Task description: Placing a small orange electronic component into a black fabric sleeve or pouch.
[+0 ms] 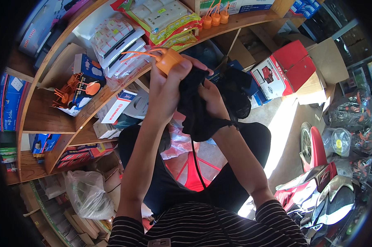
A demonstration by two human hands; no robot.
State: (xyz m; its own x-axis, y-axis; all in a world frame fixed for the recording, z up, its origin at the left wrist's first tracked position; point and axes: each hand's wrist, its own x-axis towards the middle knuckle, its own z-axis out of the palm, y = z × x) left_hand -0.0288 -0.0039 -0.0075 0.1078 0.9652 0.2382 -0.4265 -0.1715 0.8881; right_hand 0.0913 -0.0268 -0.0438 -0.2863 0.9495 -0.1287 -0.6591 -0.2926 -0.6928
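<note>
My left hand (166,88) is closed around an orange lamp holder (167,62), with thin orange wires sticking out to the left. It is raised in front of the curved wooden shelf. A black cloth (194,117) is bunched in my right hand (213,100) and hangs below it. The cloth presses close against the lamp holder's right end and hides it. Both hands are held close together above my knees. Similar orange lamp holders (215,19) stand upright on the upper shelf.
More orange lamp holders (63,94) lie in an open box on the left shelf. Plastic-wrapped switch plates (116,45) and yellow-red packs (163,22) fill the shelf ahead. A red-white carton (272,78) stands right; a motorbike (317,181) is lower right. A clear plastic bag (89,193) sits lower left.
</note>
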